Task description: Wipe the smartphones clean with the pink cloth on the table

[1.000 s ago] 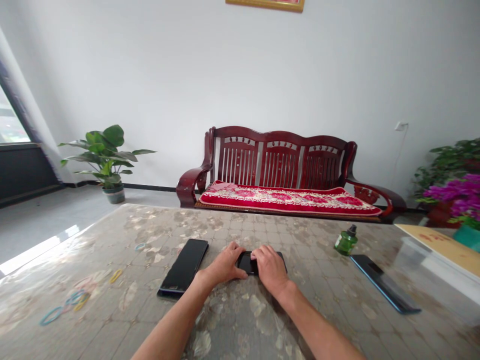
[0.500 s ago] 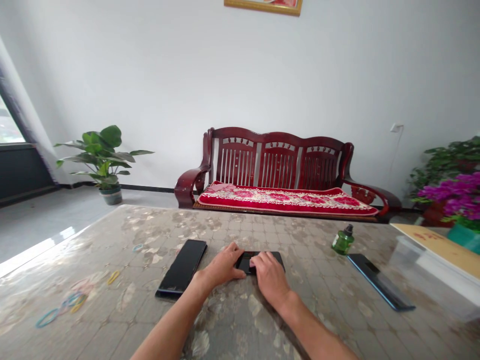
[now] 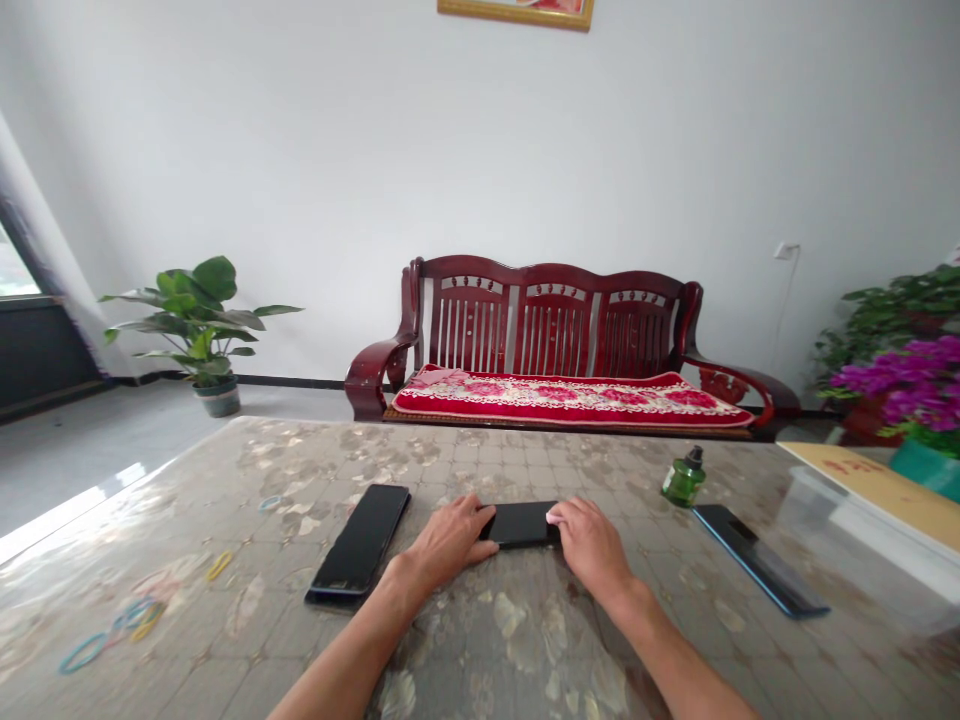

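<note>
Black phone point(image 3: 523, 523) lies sideways on the tabletop point(image 3: 495, 630). Our left hand point(image 3: 450, 535) grips its left end, our right hand point(image 3: 592, 540) grips its right end, both equally close.

We see black phone point(image 3: 523, 523): slim slab, dark glossy top, lying flat on table point(image 3: 225, 470), long axis crosswise, mid-table.

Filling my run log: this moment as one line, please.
left hand: on left end of middle phone | right hand: on its right end | phone: flat on table | nearby: green bottle
</note>
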Demonstrator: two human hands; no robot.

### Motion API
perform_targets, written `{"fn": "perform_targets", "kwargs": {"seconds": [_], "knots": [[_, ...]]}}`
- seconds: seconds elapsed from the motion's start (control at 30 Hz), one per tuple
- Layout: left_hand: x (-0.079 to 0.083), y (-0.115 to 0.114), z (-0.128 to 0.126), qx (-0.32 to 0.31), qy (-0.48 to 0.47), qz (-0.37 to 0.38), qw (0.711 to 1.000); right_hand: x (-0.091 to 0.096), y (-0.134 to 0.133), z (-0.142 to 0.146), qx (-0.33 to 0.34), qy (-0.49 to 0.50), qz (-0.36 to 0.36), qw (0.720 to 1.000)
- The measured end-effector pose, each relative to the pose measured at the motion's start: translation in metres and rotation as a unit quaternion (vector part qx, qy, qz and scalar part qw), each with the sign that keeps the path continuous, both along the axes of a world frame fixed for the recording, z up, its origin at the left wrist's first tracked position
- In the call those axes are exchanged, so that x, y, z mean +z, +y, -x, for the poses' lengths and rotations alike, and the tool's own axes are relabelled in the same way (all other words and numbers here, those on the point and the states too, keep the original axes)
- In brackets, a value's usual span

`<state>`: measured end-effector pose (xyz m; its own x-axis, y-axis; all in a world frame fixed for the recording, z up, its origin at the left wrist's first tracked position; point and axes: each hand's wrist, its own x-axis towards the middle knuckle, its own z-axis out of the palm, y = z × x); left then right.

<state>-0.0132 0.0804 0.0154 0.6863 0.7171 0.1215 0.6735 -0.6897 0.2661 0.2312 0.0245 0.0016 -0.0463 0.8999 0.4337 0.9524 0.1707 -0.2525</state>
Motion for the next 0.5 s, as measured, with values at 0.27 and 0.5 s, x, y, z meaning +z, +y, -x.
{"fn": "perform_targets", "kwargs": {"seconds": [0.27,0.5], "knots": [[0.004,0.0,0.0,0.026,0.029,-0.023,0.999,0.009,0.003,0.0,0.016,0.038,-0.104,0.994],[-0.011,0.003,-0.002,0.035,0.03,-0.069,0.997,0.016,-0.006,0.032,0.095,0.006,-0.139,0.986]]}}
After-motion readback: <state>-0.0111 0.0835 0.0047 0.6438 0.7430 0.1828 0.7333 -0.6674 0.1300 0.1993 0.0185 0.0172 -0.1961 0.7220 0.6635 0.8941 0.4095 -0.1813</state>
